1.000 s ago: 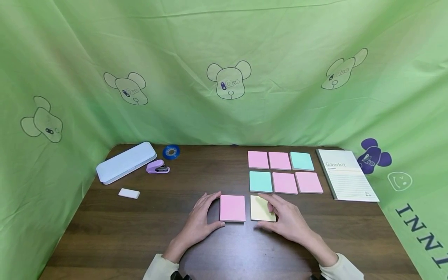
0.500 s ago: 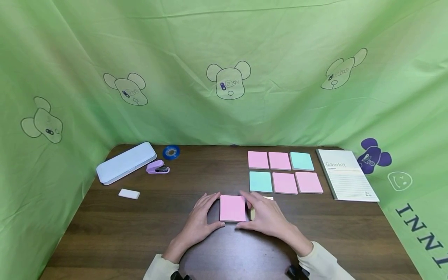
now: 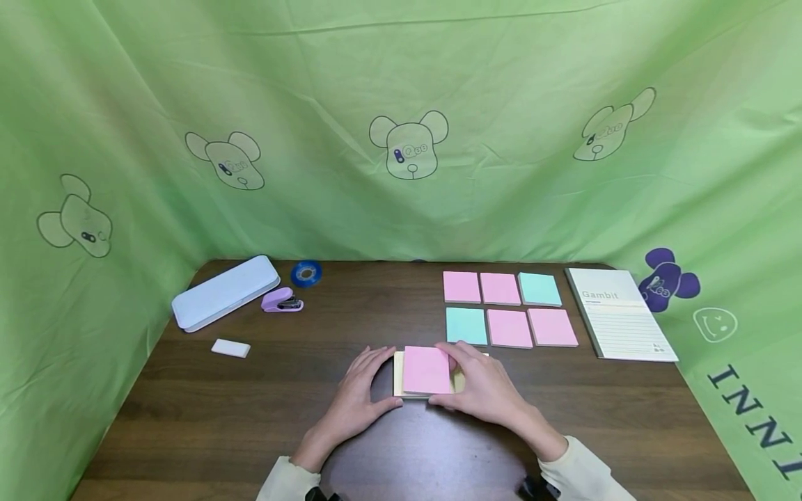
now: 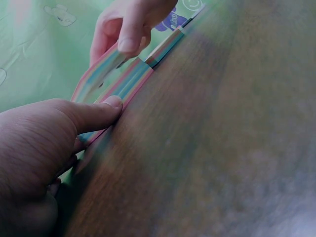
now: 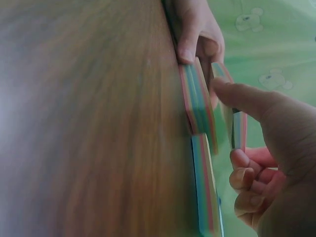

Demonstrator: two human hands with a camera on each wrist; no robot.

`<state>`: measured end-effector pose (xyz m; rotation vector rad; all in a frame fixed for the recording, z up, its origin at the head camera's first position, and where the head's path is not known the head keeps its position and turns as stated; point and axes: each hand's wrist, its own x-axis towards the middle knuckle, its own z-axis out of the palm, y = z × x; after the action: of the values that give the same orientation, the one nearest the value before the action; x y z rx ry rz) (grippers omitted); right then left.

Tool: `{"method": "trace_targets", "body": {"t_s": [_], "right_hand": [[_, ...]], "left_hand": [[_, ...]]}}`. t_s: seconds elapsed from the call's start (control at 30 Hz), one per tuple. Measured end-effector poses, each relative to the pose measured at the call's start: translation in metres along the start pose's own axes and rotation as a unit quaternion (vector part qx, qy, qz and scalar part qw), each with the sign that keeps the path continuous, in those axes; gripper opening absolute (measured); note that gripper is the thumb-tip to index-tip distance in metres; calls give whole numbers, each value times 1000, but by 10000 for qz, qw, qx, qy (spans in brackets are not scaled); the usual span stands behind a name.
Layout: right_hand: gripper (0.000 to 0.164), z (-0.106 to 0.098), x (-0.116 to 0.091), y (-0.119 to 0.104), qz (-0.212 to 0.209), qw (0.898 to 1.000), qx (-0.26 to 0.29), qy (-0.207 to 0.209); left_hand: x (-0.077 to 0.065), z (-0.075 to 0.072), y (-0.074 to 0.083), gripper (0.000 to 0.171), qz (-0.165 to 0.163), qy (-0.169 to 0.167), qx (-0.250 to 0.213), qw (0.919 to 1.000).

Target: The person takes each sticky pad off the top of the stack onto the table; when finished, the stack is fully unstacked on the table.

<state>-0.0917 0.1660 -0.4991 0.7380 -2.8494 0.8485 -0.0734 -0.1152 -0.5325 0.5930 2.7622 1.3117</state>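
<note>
My right hand [image 3: 485,390] pinches a pink-topped sticky note pad [image 3: 427,370] between thumb and fingers. In the right wrist view this pad [image 5: 239,131] is raised off the stack and tilted. Beneath it lies a stack of sticky note pads [image 3: 398,376] with a pale yellow top, its striped coloured edges [image 4: 129,81] showing in the left wrist view. My left hand [image 3: 357,390] grips that stack at its left end, thumb on the near side. To the right, another yellow-topped pad [image 3: 460,381] is mostly covered by my right hand.
Behind my hands, several pink and mint pads [image 3: 509,328] lie in two rows. Farther right is a white notepad [image 3: 617,313]. On the left are a pale blue case [image 3: 225,293], a purple stapler [image 3: 282,300], blue tape [image 3: 306,273] and a white eraser [image 3: 230,348].
My right hand came left from the yellow pad, took hold of the pink-topped pad and lifted it slightly rightward, baring a yellow layer. My left hand stays in place.
</note>
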Motion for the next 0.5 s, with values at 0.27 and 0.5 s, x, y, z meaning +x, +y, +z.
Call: {"method": "trace_targets", "body": {"t_s": [0.27,0.5], "right_hand": [[88,-24,-25,25,-30,9999,63,148],[84,-46,-46,51,256,9992,131,261]], "left_hand": [[-1,1,-1,89,116,84,15,9999],[-2,1,-1,89,74,93,-48,9999]]}}
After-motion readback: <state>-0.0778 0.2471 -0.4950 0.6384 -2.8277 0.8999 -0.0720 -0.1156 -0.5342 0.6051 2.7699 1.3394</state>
